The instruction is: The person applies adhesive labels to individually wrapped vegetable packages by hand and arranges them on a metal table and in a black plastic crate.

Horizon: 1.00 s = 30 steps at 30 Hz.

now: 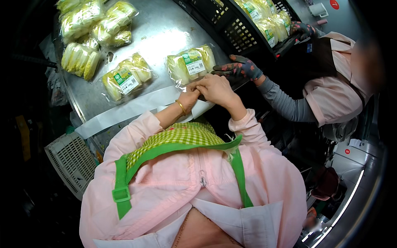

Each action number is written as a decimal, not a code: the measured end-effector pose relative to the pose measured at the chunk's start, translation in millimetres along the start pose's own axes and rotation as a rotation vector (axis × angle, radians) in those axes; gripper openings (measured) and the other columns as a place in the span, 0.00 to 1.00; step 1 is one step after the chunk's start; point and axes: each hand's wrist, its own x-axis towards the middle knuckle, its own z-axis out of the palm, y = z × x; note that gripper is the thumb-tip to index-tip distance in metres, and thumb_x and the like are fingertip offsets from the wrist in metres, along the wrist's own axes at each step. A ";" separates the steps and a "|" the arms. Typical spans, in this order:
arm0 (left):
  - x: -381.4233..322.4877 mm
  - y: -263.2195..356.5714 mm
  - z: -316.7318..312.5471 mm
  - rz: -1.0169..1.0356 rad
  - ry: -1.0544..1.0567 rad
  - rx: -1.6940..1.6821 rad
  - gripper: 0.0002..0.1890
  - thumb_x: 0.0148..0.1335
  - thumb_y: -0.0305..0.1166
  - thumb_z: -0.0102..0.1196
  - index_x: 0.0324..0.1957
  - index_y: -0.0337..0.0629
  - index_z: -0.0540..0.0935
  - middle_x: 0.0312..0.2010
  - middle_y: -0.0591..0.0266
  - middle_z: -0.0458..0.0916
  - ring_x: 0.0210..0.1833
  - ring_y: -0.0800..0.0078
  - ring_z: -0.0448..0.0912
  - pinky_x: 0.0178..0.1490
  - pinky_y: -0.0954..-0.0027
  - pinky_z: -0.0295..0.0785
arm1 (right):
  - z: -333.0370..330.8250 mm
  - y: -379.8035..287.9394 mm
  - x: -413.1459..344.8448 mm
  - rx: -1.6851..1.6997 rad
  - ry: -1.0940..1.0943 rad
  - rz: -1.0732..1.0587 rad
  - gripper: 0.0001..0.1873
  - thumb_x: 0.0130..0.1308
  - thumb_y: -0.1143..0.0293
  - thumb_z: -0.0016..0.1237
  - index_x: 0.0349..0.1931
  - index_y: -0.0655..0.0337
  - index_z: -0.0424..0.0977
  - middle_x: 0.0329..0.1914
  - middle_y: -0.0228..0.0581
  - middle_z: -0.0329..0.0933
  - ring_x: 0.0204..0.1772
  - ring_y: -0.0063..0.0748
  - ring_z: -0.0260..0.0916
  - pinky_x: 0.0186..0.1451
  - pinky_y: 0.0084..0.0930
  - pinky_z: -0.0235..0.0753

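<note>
My left hand (188, 100) and my right hand (218, 89) meet at the table's near edge, fingers touching. Whatever lies between their fingertips is hidden. Under them runs a long white paper strip (124, 112), whose folded end (200, 109) hangs by my left wrist. Just beyond my fingers lies a labelled clear bag of napa cabbage hearts (206, 59). A second labelled bag of cabbage hearts (138, 69) rests to its left. A co-worker's gloved hand (245, 68) reaches to the right end of the nearer bag.
Several bagged cabbages (82, 26) are piled at the back left of the metal table (156, 29). At the right, a black plastic crate (240, 34) holds labelled bags. The co-worker's other gloved hand (302, 30) is at its edge. A white plastic basket (73, 162) stands lower left.
</note>
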 end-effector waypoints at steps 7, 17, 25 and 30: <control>-19.7 26.8 6.4 -0.270 -0.060 -0.158 0.28 0.69 0.37 0.51 0.65 0.31 0.64 0.38 0.60 0.83 0.29 0.85 0.70 0.33 0.83 0.68 | -8.4 38.1 -29.2 0.794 0.565 0.389 0.10 0.67 0.69 0.49 0.39 0.68 0.79 0.28 0.37 0.80 0.27 0.22 0.75 0.33 0.21 0.75; -50.1 41.7 -25.0 -0.320 0.211 -0.326 0.17 0.63 0.44 0.60 0.37 0.37 0.80 0.31 0.56 0.83 0.23 0.81 0.71 0.25 0.79 0.69 | 27.5 47.9 -51.9 1.266 0.427 0.503 0.09 0.66 0.77 0.49 0.45 0.69 0.76 0.39 0.39 0.80 0.38 0.25 0.78 0.43 0.20 0.77; -72.3 87.5 -16.9 0.068 0.143 -0.080 0.14 0.63 0.40 0.62 0.25 0.43 0.80 0.23 0.63 0.81 0.20 0.83 0.70 0.24 0.81 0.62 | -2.8 19.4 -44.3 0.991 0.142 0.136 0.10 0.67 0.74 0.47 0.45 0.66 0.78 0.42 0.33 0.80 0.49 0.23 0.73 0.56 0.21 0.69; -91.9 121.9 -26.8 0.280 0.259 -0.045 0.11 0.63 0.36 0.62 0.28 0.41 0.80 0.20 0.65 0.80 0.19 0.86 0.68 0.24 0.82 0.60 | -30.7 -13.0 -49.0 0.833 0.109 -0.231 0.20 0.63 0.64 0.55 0.52 0.65 0.74 0.51 0.37 0.75 0.58 0.29 0.67 0.63 0.26 0.64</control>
